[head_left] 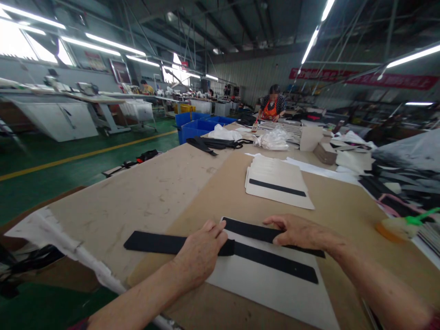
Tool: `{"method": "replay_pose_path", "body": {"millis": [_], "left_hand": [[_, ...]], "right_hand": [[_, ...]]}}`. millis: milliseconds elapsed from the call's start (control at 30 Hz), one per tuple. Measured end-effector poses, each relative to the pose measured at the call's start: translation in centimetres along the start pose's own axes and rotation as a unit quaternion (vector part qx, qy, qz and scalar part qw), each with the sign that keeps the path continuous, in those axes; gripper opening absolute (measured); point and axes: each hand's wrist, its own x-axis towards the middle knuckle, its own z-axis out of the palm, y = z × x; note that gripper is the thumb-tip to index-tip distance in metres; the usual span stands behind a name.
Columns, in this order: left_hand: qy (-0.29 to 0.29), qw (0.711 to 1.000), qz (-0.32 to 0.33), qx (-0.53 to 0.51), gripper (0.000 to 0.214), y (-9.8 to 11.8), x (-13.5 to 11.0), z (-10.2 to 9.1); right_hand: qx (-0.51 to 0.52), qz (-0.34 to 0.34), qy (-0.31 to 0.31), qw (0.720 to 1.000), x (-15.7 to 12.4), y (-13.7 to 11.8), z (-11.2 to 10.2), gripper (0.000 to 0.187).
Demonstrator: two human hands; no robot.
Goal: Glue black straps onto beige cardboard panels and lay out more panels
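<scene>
A white panel [275, 288] lies on the brown table [154, 197] right in front of me. Two black strips cross it. My left hand [202, 250] rests with fingers curled on the nearer black strip [275, 263], whose left end [151, 243] sticks out over the table. My right hand [299, 231] lies flat, fingers together, pressing the farther black strip [247, 229] onto the panel. Neither hand lifts anything.
A stack of white panels with one black strip [277, 181] lies farther along the table. Black straps [213, 144], plastic bags [273, 140] and a box [325, 153] sit beyond. A glue bottle with green nozzle [400, 227] lies at right. A person in an orange apron [271, 105] works at the far end. Blue bins [197, 126] stand left.
</scene>
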Motion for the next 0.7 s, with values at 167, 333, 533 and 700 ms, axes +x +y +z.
{"method": "replay_pose_path", "body": {"millis": [167,333,533,700], "left_hand": [[0.015,1.0,0.001,-0.009,0.046,-0.3,0.0,0.4],[0.011,1.0,0.001,-0.004,0.051,-0.4,0.1,0.5],[0.0,1.0,-0.006,0.0,0.053,-0.4,0.3,0.4],[-0.007,1.0,-0.016,-0.003,0.052,-0.3,0.3,0.2]], "right_hand": [[0.052,0.101,0.077,0.991,-4.3,5.8,-0.7,0.022],[0.152,0.125,0.186,0.963,-4.7,8.9,2.5,0.019],[0.197,0.127,0.228,0.945,-4.2,9.7,3.4,0.018],[0.188,0.13,0.252,0.94,-4.1,9.3,3.3,0.014]]}}
